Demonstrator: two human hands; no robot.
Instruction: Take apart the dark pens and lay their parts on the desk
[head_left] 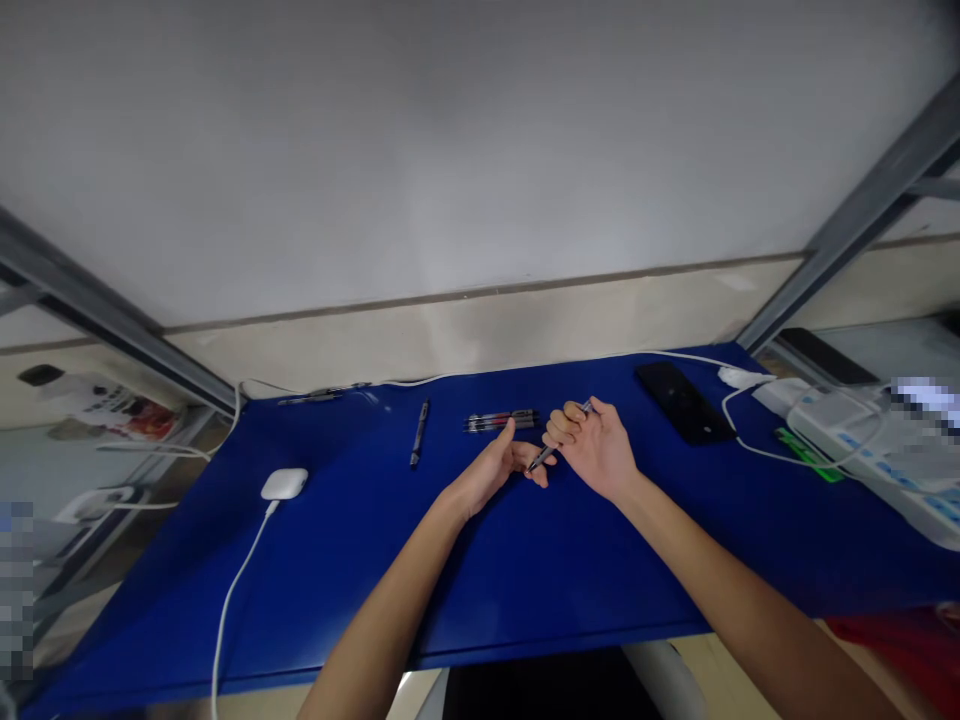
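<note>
My right hand [592, 445] is closed around a dark pen [541, 457], which slants down to the left. The pen's lower end lies against or just over the fingers of my left hand [502, 470]; I cannot tell if they touch. That left hand has its thumb raised and its fingers stretched out. Just behind it, several pens [487, 422] lie side by side on the blue tabletop [337, 580], partly hidden by the hand. A single dark pen [420, 433] lies apart to their left, pointing away from me.
A white earbud case [285, 484] with a cable [238, 580] lies at left. More pens [322, 395] rest by the back left edge. On the right are a black phone [685, 402], a green object [810, 455] and a white power strip [877, 460] with cables. A wall [480, 180] rises behind.
</note>
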